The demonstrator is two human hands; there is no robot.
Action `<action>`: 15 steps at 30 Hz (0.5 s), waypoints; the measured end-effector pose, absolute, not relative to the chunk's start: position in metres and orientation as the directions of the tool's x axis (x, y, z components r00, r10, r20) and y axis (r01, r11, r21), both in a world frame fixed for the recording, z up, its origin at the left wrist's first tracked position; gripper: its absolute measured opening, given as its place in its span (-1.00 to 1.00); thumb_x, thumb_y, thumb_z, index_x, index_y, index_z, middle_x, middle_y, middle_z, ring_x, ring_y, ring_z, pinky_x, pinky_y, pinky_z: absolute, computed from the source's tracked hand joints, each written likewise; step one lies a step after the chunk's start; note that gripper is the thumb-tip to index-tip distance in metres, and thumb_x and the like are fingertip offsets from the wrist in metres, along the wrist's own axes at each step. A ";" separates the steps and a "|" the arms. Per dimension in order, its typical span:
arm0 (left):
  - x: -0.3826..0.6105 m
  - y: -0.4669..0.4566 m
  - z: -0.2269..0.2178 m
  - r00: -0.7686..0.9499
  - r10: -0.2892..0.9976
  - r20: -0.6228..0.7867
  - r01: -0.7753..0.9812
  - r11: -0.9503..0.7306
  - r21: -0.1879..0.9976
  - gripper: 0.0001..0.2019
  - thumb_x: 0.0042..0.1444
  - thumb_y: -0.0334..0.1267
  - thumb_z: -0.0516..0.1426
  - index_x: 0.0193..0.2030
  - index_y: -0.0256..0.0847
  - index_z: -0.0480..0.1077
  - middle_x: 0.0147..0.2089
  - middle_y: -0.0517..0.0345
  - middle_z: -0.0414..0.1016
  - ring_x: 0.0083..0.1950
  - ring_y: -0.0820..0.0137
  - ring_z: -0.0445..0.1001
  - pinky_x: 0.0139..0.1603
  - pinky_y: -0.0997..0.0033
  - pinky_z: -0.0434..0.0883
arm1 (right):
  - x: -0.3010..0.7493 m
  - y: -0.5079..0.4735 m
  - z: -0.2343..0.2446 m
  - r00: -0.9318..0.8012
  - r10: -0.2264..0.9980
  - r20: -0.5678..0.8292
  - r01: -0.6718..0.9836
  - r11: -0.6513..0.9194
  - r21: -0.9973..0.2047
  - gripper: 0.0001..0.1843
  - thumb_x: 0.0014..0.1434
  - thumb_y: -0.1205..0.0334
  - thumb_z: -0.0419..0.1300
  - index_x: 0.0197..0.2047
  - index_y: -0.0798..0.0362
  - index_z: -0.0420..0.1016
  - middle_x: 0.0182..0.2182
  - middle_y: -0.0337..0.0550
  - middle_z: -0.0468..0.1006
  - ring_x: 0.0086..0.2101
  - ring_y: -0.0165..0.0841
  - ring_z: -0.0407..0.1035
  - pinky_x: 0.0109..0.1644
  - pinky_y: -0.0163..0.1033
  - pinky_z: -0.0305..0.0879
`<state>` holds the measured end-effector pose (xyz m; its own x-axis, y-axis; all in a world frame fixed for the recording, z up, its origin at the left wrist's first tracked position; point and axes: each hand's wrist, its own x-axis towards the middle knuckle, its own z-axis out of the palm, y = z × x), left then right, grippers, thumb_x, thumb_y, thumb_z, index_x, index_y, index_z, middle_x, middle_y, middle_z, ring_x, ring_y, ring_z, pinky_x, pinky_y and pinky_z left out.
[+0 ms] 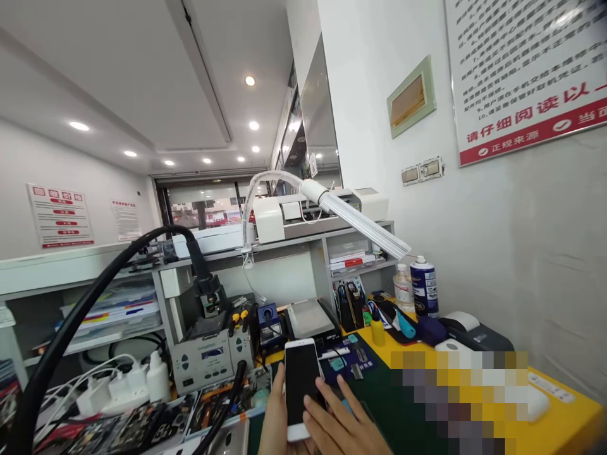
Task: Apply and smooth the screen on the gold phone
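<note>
A white smartphone [300, 382] with a dark screen stands nearly upright at the bottom middle of the view. My left hand [276, 424] holds it from the left and below, with a finger along its left edge. My right hand [339, 426] comes in from the lower right, and its spread fingers lie across the phone's lower front. Part of the phone's bottom is hidden by this hand.
A green mat [384, 404] lies on a yellow bench [379, 352]. A grey rework station [211, 357] and black hose [71, 303] stand left, beside a white power strip [114, 398]. Bottles [423, 287], a label printer [477, 333] and a white lamp [365, 224] stand behind. Pixelation covers the lower right.
</note>
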<state>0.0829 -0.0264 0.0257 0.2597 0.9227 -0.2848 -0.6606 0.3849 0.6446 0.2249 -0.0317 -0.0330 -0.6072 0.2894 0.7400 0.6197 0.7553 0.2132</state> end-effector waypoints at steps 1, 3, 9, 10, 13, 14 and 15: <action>0.084 -0.026 0.024 0.267 0.919 -0.290 -0.663 0.393 0.637 -0.60 0.29 -0.08 0.13 0.10 -0.36 0.44 -0.36 -0.01 0.64 -0.53 0.32 0.58 -0.56 0.41 0.54 | 0.229 -0.034 -0.026 -0.622 0.304 0.721 0.609 0.767 0.202 -0.57 0.36 0.16 0.19 0.25 0.05 0.41 0.15 -0.07 0.54 0.16 0.05 0.42 0.27 0.18 0.36; 0.084 -0.024 0.022 0.271 0.917 -0.292 -0.665 0.397 0.632 -0.60 0.29 -0.11 0.15 0.07 -0.44 0.44 -0.40 0.00 0.62 -0.57 0.38 0.56 -0.56 0.46 0.54 | 0.238 -0.041 -0.009 -0.656 0.336 0.676 0.571 0.807 0.153 -0.42 0.35 0.08 0.17 0.36 0.09 0.29 0.26 0.04 0.41 0.27 0.11 0.25 0.37 0.28 0.15; 0.077 -0.019 0.022 0.182 0.953 -0.241 -0.633 0.301 0.713 -0.67 0.25 -0.23 0.21 0.07 -0.40 0.44 -0.31 -0.09 0.66 -0.41 0.25 0.65 -0.40 0.30 0.63 | 0.262 -0.034 0.047 -0.780 0.502 0.373 0.514 0.854 -0.076 -0.36 0.44 -0.01 -0.05 0.50 -0.04 -0.02 0.45 -0.18 0.05 0.44 0.03 -0.26 0.44 0.42 -0.37; 0.075 -0.018 0.023 0.179 0.958 -0.224 -0.616 0.287 0.734 -0.68 0.24 -0.24 0.21 0.05 -0.40 0.44 -0.30 -0.12 0.67 -0.41 0.22 0.65 -0.39 0.23 0.64 | 0.264 -0.024 0.053 -0.739 0.537 0.406 0.558 0.826 -0.075 -0.40 0.44 0.02 -0.05 0.48 -0.10 0.04 0.43 -0.21 0.11 0.44 0.00 -0.23 0.45 0.39 -0.39; 0.074 -0.019 0.026 0.212 0.959 -0.187 -0.563 0.276 0.779 -0.69 0.23 -0.23 0.21 -0.07 -0.52 0.47 -0.30 -0.27 0.65 -0.46 0.14 0.63 -0.37 0.05 0.65 | 0.269 0.012 0.063 -0.470 0.666 0.579 0.738 0.656 -0.155 -0.37 0.44 0.00 -0.06 0.47 0.05 0.06 0.44 -0.01 0.10 0.44 0.07 -0.22 0.43 0.42 -0.33; 0.074 -0.019 0.027 0.216 0.960 -0.180 -0.557 0.272 0.785 -0.69 0.23 -0.22 0.21 -0.10 -0.54 0.48 -0.28 -0.31 0.65 -0.46 0.13 0.63 -0.35 0.03 0.65 | 0.271 0.022 0.065 -0.388 0.687 0.615 0.773 0.606 -0.189 -0.36 0.45 0.02 -0.08 0.48 0.12 0.03 0.44 0.08 0.09 0.43 0.08 -0.21 0.42 0.41 -0.28; 0.074 -0.020 0.028 0.210 0.962 -0.172 -0.558 0.263 0.787 -0.69 0.24 -0.23 0.20 -0.10 -0.54 0.48 -0.25 -0.33 0.65 -0.44 0.14 0.64 -0.33 0.05 0.65 | 0.274 0.030 0.066 -0.316 0.704 0.636 0.798 0.560 -0.223 -0.41 0.47 0.08 -0.13 0.46 0.15 0.07 0.39 0.14 0.21 0.41 0.03 -0.06 0.42 0.35 -0.17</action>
